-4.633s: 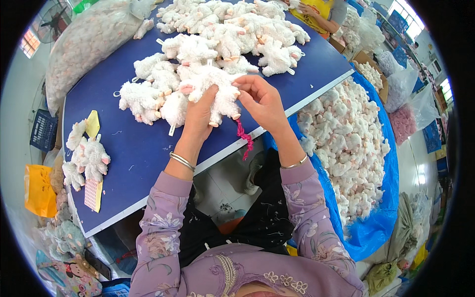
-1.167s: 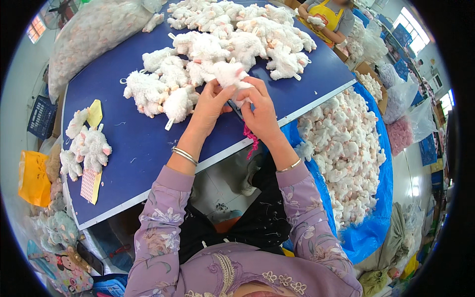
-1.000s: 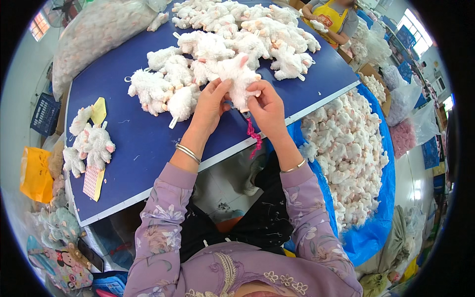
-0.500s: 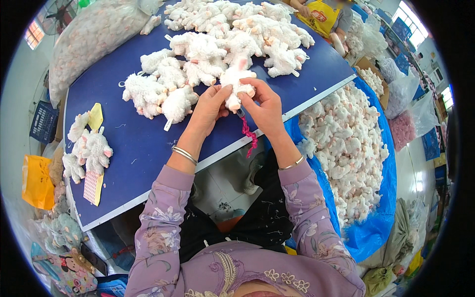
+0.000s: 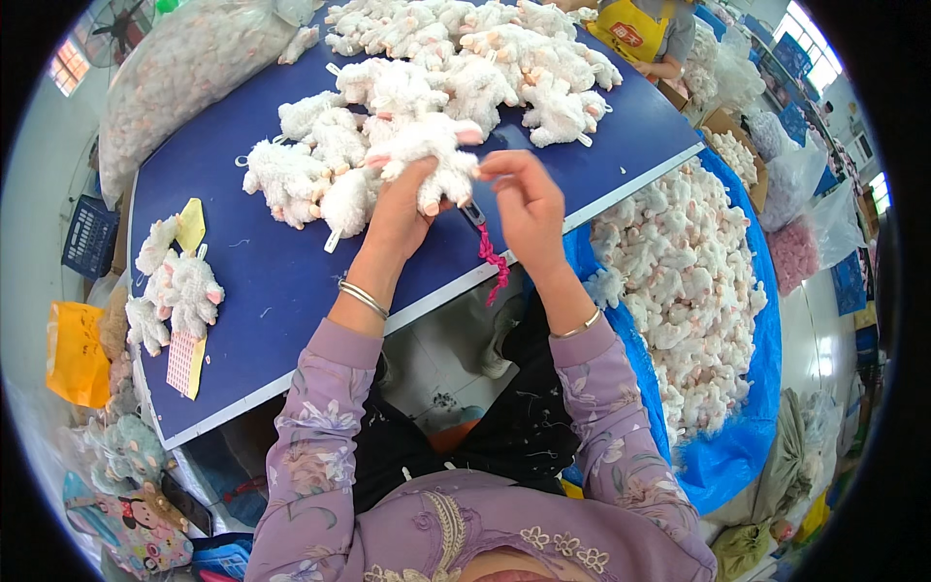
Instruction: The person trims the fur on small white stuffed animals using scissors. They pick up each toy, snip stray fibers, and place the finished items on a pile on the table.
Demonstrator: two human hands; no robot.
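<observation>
My left hand (image 5: pixel 402 207) is closed round a white fluffy plush toy (image 5: pixel 427 153) with pink ears, held up over the near part of the blue table. At the toy's right side, my right hand (image 5: pixel 529 199) has its fingers curled in a pinch beside a small paw. Whatever the pinch may hold is too small to make out. Below the toy a small dark tool (image 5: pixel 473 214) sticks out, its other end hidden; a knotted pink cord (image 5: pixel 492 254) hangs from it past the table edge. Just beyond lies a heap of similar plush toys (image 5: pixel 393 87).
On the blue table (image 5: pixel 262 330), several toys (image 5: pixel 184 289) lie left beside a sticker sheet (image 5: pixel 184 364). A stuffed clear bag (image 5: pixel 194 78) stands far left. Right of the table, a blue sack (image 5: pixel 766 388) holds many white pieces. A person in a yellow apron (image 5: pixel 635 27) is at the far side.
The toy has turned so its ears point sideways, and it now rests in my left hand alone. My right hand has shifted slightly right, from gripping the toy to a pinch beside its paw.
</observation>
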